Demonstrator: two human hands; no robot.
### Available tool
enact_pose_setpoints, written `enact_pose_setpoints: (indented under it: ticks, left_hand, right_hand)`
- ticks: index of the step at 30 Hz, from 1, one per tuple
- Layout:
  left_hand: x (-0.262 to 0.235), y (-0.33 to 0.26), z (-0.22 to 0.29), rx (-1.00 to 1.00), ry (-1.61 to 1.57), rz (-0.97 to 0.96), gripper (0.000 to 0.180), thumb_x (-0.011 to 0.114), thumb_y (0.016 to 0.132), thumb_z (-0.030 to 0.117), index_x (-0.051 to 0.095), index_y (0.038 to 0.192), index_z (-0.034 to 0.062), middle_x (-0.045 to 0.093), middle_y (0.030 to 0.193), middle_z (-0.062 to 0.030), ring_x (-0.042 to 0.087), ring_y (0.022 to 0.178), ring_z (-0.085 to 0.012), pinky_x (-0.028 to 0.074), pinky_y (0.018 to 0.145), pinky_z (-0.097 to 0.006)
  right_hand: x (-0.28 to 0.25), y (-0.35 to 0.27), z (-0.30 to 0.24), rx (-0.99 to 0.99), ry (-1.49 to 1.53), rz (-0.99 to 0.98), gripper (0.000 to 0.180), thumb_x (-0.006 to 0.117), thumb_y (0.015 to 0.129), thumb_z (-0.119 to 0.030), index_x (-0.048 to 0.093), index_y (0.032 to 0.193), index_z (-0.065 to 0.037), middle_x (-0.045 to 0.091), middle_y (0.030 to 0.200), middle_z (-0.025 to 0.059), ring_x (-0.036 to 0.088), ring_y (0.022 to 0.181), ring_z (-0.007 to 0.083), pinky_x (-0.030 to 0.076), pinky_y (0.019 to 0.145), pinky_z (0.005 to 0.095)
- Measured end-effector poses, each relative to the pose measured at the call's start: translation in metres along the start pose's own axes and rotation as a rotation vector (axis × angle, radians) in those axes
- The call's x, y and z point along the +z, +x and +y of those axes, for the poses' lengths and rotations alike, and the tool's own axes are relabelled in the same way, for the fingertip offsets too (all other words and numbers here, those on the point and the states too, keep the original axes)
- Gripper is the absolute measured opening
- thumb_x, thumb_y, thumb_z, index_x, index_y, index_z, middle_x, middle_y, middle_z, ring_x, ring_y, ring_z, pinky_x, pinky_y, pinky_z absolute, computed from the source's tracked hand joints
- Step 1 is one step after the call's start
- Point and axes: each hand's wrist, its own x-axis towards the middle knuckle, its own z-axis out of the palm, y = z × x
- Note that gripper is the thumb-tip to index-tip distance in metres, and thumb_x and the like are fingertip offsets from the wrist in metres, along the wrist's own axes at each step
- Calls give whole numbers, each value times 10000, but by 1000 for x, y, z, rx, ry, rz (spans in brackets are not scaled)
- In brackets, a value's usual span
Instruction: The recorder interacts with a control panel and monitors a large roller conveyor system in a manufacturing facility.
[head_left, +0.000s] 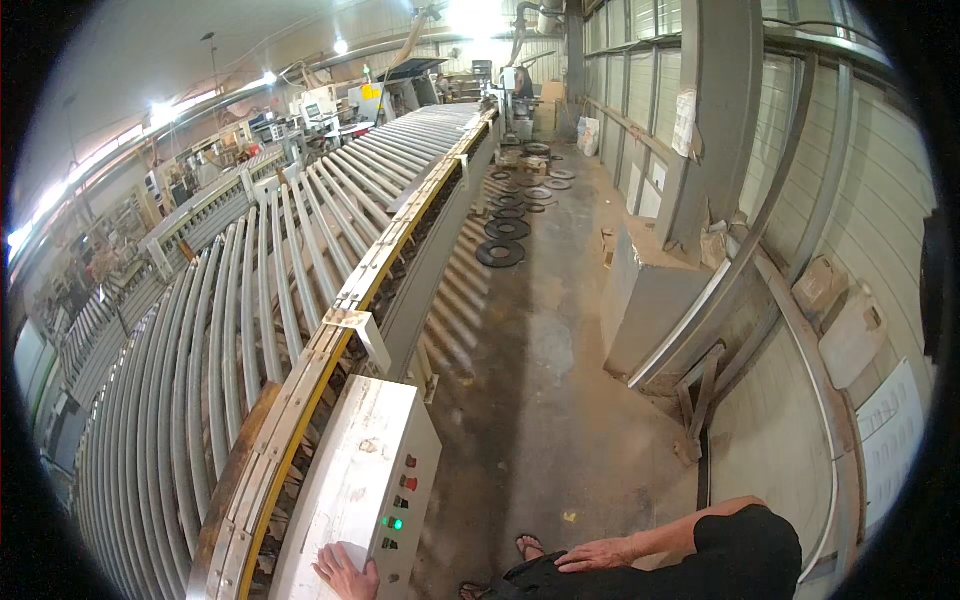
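Note:
My left hand (347, 573) lies with its fingers apart on the top of a pale metal control box (352, 470), close to its right edge. Red and dark knobs and a lit green button (394, 523) run down the box's side, beyond my fingertips. My right hand (598, 555) rests flat on the dark cloth over my leg (570, 585), holding nothing. Alongside the box stretches a roller conveyor (285, 270) of many grey metal rollers, edged by a yellow-striped rail (330, 350).
Several dark rings (503, 228) lie on the concrete floor (540, 340) ahead. A concrete block (650, 285) surrounds a steel column (715, 120) on the right. White jugs (853, 335) stand by the metal wall. Machines (410, 85) stand at the conveyor's far end.

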Motion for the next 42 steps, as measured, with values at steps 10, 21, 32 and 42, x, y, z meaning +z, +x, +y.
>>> enact_pose_setpoints:
  ticks: [10, 21, 32, 42]
  left_hand:
    - [-2, 1, 2, -7, 3, 0, 759, 612, 849, 460, 334, 1420, 45, 351, 1458, -185, 243, 1392, -333, 143, 1148, -525]
    - [-6, 0, 3, -4, -20, 8, 765, 638, 836, 433, 326, 1423, 54, 364, 1448, -176, 262, 1380, -330, 150, 1144, -538]
    - [-7, 1, 3, -12, -5, -21, 770, 635, 838, 441, 321, 1429, 60, 343, 1465, -172, 246, 1390, -320, 138, 1150, -530]
    - [-6, 1, 2, -1, -14, -14, 770, 619, 846, 456, 314, 1427, 54, 338, 1465, -182, 235, 1394, -329, 140, 1147, -536]
  right_hand:
    - [-3, 0, -3, 19, 37, 14, 774, 540, 890, -196, 78, 1510, -158, 203, 1505, 194, 361, 1312, 373, 329, 1076, 456]
    - [1, -1, 5, 10, 43, 15, 760, 543, 896, -245, 108, 1511, -146, 209, 1509, 194, 371, 1304, 381, 330, 1066, 471]
    - [9, -3, 12, 18, 58, 30, 744, 529, 908, -268, 114, 1513, -146, 220, 1511, 180, 389, 1290, 370, 341, 1055, 470]
    - [8, -2, 10, 7, 34, 29, 747, 542, 909, -256, 114, 1512, -149, 215, 1512, 182, 377, 1304, 372, 340, 1060, 467]
